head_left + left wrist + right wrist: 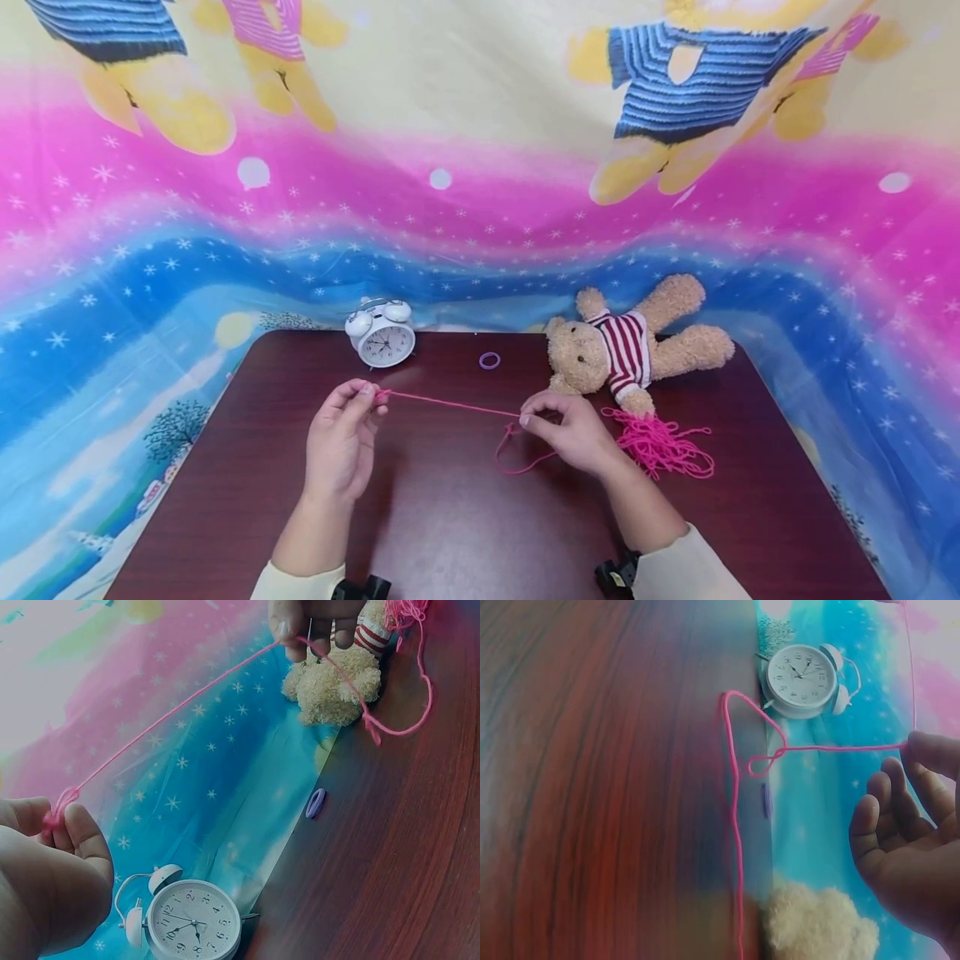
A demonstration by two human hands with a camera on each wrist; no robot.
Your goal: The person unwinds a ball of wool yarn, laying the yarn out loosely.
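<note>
A pink yarn strand (450, 404) runs taut between the two hands above the table. At its left end my left hand (341, 437) pinches a small gathered bit of the yarn (61, 808) between thumb and fingertips. My right hand (572, 429) pinches the strand between thumb and index finger, the other fingers loosely bent in the right wrist view. From there the yarn drops in a slack curve with a small loop (763, 763) in it. It leads toward a loose pink yarn pile (663, 446) on the table, right of the right hand.
A white twin-bell alarm clock (386, 343) stands at the back left of the dark wooden table (450, 517). A purple ring (489, 360) lies near the back edge. The teddy bear (592, 354) in a striped shirt lies back right. A printed cloth (450, 208) hangs behind.
</note>
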